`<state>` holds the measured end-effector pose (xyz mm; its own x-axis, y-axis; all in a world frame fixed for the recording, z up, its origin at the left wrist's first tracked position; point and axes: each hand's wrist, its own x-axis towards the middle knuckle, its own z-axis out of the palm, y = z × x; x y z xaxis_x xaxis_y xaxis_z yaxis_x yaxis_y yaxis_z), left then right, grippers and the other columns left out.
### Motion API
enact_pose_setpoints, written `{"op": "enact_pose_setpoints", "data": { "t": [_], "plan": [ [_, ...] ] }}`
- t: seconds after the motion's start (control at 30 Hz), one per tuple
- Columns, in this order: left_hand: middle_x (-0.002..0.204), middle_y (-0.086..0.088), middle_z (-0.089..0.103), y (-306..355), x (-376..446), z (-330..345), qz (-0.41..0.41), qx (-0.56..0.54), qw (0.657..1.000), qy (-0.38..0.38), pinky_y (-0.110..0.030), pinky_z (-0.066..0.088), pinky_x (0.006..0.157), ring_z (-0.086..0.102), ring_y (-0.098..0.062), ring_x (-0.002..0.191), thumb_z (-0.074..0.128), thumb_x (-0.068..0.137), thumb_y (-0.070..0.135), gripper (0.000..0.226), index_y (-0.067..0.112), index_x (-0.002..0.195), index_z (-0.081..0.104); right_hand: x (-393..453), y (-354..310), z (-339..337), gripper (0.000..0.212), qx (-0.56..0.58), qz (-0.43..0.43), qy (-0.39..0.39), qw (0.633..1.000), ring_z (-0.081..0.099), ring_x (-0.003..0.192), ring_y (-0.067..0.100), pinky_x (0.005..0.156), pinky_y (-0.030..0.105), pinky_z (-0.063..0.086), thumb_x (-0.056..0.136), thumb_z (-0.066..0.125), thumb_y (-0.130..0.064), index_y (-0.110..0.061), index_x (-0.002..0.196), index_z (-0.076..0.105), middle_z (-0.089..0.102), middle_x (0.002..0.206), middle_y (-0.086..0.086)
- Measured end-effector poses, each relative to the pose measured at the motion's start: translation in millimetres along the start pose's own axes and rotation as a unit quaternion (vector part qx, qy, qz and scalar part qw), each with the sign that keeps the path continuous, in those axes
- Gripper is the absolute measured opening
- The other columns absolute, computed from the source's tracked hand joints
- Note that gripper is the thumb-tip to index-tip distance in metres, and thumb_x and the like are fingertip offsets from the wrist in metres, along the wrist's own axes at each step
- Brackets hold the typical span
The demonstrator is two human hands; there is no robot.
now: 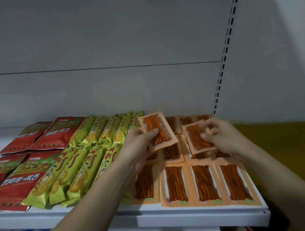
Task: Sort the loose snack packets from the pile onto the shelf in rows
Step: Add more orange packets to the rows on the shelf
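Head view, white shelf (pixel 183 213): left hand (pixel 136 147) pinching one orange packet (pixel 157 129) raised over the orange rows (pixel 206 182), right hand (pixel 222 137) pinching a second packet (pixel 198 137) beside it; green packets (pixel 80 166) and red packets (pixel 18 182) ranked at left.

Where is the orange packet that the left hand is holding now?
In the head view, the orange packet is right of centre, raised above the shelf, just right of the green packets.
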<state>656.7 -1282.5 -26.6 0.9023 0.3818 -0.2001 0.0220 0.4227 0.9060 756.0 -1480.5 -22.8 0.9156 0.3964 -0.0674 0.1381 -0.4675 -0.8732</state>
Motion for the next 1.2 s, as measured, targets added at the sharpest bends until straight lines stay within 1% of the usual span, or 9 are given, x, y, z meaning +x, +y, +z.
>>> {"op": "enact_pose_setpoints", "data": {
  "t": [0.13,0.37,0.47,0.63,0.8,0.87,1.03,1.1,1.2],
  "plan": [
    [0.084,-0.016,0.077,-6.5,-0.2,4.6,-0.009,0.014,1.0,0.001,-0.032,0.063,0.064,0.075,-0.021,0.072,0.061,0.096,0.002,0.007,0.0,0.103,0.062,5.9,14.2,13.5,0.013,-0.063,0.024,0.017,0.998,0.068,0.055,0.021,0.042,0.023,0.048,0.097,0.061,-0.014,-0.017,0.107,0.054,0.054,0.131,0.014],
    [0.091,-0.018,0.077,-14.5,-2.3,10.7,-0.028,0.052,0.998,-0.014,-0.031,0.061,0.06,0.076,-0.023,0.076,0.068,0.092,0.005,0.014,0.0,0.104,0.064,-4.8,10.9,19.5,0.029,-0.347,-0.059,0.102,0.93,0.054,0.077,0.016,0.059,0.028,0.039,0.092,0.066,-0.041,-0.021,0.1,0.048,0.056,0.088,-0.005],
    [0.083,-0.015,0.077,-14.7,-3.3,17.2,-0.027,0.05,0.998,-0.016,-0.027,0.059,0.055,0.075,-0.02,0.068,0.069,0.09,0.003,0.008,0.004,0.095,0.063,-4.7,2.8,13.5,0.021,-0.225,-0.096,0.103,0.964,0.058,0.087,0.014,0.063,0.028,0.04,0.098,0.055,-0.043,-0.022,0.101,0.053,0.06,0.093,-0.007],
    [0.094,-0.016,0.077,-22.4,3.0,29.8,-0.025,0.054,0.998,-0.023,-0.035,0.061,0.07,0.076,-0.026,0.084,0.077,0.084,0.006,0.039,0.002,0.118,0.057,-14.5,-11.8,9.4,0.026,-0.073,-0.113,0.041,0.99,0.066,0.085,0.012,0.069,0.029,0.054,0.097,0.053,-0.044,-0.025,0.115,0.052,0.067,0.094,-0.005],
    [0.096,-0.011,0.075,-32.5,1.7,51.6,0.005,0.115,0.992,-0.059,-0.033,0.061,0.073,0.074,-0.022,0.082,0.063,0.098,0.02,0.022,0.006,0.116,0.06,-15.8,-3.7,3.5,0.033,0.036,-0.089,0.021,0.995,0.072,0.082,0.015,0.058,0.025,0.056,0.094,0.065,-0.017,-0.026,0.12,0.047,0.07,0.102,0.001],
    [0.104,-0.006,0.071,-38.2,7.0,53.4,0.095,0.299,0.948,-0.059,-0.029,0.058,0.076,0.069,-0.015,0.087,0.059,0.1,0.024,0.022,0.013,0.119,0.062,-10.3,5.1,-7.2,0.031,0.058,-0.067,0.055,0.995,0.072,0.079,0.017,0.055,0.026,0.056,0.094,0.064,-0.011,-0.027,0.117,0.048,0.07,0.102,0.005],
    [0.14,0.005,0.055,-53.2,12.5,46.4,0.24,0.647,0.714,-0.118,-0.038,0.038,0.112,0.047,-0.013,0.131,0.055,0.1,0.033,0.039,0.03,0.14,0.054,2.8,37.3,-34.6,0.038,0.023,0.021,0.092,0.995,0.071,0.067,0.024,0.058,0.038,0.06,0.094,0.064,-0.01,-0.023,0.124,0.045,0.068,0.098,0.01],
    [0.146,0.009,0.047,-58.4,15.0,43.2,0.23,0.69,0.675,-0.125,-0.045,0.027,0.119,0.038,-0.012,0.138,0.051,0.101,0.039,0.041,0.036,0.142,0.05,4.8,46.7,-36.9,0.042,0.005,0.037,0.084,0.996,0.072,0.069,0.024,0.057,0.036,0.059,0.092,0.065,-0.01,-0.021,0.127,0.045,0.068,0.097,0.009],
    [0.15,0.011,0.042,-63.3,20.4,39.9,0.221,0.695,0.675,-0.117,-0.048,0.02,0.121,0.032,-0.012,0.142,0.048,0.101,0.044,0.041,0.039,0.142,0.049,5.5,55.6,-32.5,0.033,-0.092,0.034,0.091,0.991,0.07,0.071,0.013,0.053,0.026,0.051,0.091,0.069,-0.022,-0.023,0.119,0.05,0.067,0.092,0.001]
  ]
}}
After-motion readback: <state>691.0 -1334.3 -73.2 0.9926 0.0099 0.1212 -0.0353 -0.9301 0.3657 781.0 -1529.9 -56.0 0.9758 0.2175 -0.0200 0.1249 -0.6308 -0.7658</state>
